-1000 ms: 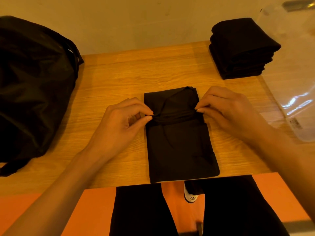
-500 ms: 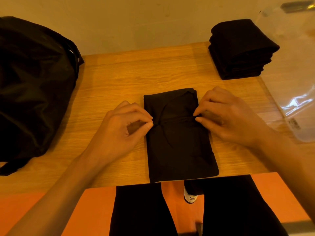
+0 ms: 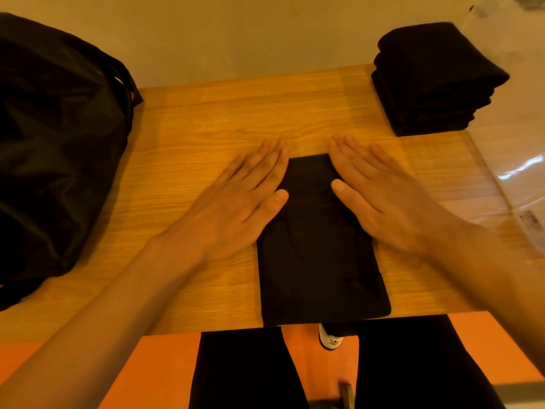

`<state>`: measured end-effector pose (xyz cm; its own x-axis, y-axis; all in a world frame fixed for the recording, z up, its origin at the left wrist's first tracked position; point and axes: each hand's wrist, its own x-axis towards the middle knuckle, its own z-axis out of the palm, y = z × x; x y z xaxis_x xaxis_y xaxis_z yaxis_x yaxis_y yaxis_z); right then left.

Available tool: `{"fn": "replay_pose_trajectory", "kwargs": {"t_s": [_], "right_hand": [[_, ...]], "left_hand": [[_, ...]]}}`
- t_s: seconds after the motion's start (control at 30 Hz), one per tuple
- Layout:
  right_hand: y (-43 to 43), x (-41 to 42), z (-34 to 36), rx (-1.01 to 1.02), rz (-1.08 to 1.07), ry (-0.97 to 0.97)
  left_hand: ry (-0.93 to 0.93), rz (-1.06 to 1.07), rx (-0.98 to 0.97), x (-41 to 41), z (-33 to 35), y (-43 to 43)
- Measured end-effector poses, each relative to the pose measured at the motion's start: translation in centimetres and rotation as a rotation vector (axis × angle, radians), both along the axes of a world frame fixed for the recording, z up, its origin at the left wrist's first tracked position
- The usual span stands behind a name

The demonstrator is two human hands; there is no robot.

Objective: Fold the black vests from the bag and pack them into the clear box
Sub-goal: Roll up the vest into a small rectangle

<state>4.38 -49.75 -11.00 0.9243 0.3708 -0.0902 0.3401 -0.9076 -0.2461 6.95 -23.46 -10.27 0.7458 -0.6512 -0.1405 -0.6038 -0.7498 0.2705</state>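
The 2 pinches on the vest (image 3: 318,261) at the bench (image 3: 236,113) front edge have been released; left hand (image 3: 241,196) and right hand (image 3: 380,196) are pressed flat on it, fingers straight, so the fold is judged set

Indoor packing spot, wooden table (image 3: 206,119), stacked black vests (image 3: 436,81)

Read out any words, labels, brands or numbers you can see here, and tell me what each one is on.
On the clear plastic box at the right, a small printed label: too blurred to read.
On the white shoe under the wooden table, a dark leaf-shaped logo: no letters legible.
No other text in view.
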Motion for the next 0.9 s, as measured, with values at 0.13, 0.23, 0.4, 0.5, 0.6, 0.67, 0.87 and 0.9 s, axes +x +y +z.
{"fn": "replay_pose_trajectory", "kwargs": {"t_s": [0.13,0.23,0.4,0.5,0.6,0.67,0.87,0.9], "right_hand": [[-0.6,0.1,0.0,0.064,-0.038,0.019],[-0.1,0.0,1.2,0.159,-0.062,-0.053],[2.5,-0.2,1.6,-0.021,0.162,-0.103],[2.3,-0.7,0.6,-0.070,0.153,-0.060],[0.9,-1.3,1.0,-0.017,0.090,-0.067],[0.7,-2.1,1.8,-0.017,0.067,-0.098],[3.7,-5.4,1.0,-0.129,0.042,-0.095],[3.5,-5.5,0.6,-0.122,0.014,-0.061]], "left_hand": [[0.042,0.044,-0.095,0.4,0.1,1.9],[0.026,0.131,-0.299,-0.1,1.0,1.7],[-0.093,0.001,-0.079,-1.0,0.9,-0.1],[-0.099,-0.029,-0.021,-1.4,-0.1,0.6],[-0.041,0.071,-0.263,-2.4,0.6,1.8],[-0.083,0.152,-0.356,-3.8,1.5,1.5],[-0.152,0.107,0.006,-7.8,0.2,-1.8],[-0.130,0.118,0.038,-7.8,-0.3,-1.7]]}}
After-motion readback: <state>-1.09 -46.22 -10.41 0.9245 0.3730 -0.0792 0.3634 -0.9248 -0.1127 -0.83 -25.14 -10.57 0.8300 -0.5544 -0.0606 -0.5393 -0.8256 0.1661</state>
